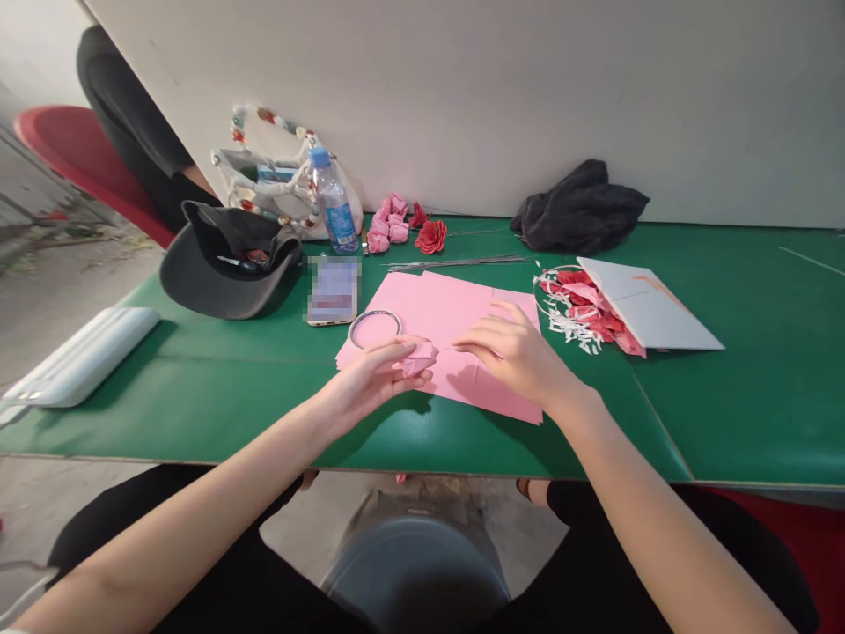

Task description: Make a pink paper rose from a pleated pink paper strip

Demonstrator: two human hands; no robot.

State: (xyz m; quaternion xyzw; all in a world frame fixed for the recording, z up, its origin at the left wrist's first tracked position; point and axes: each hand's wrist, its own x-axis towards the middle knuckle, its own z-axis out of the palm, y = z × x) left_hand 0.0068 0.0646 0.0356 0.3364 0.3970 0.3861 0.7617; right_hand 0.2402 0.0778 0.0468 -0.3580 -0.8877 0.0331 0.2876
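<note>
Head view, and my left grip (371,380) is pinching one folded pink paper piece (420,359) at the edge of the pink paper sheets (455,326), while my right grip (511,350) is resting open on them. Around those sheets I'm counting one wire ring (374,328), one wire bundle (459,262), and two red paper roses (430,236). Trouble's lurking: a loosening pinch could be dropping the piece, and a sliding sheet could be tipping the ring onto the counter (759,396).

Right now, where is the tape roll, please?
Head view: the tape roll sits at the pink paper's left edge, beyond the left hand, beside the phone.
</note>
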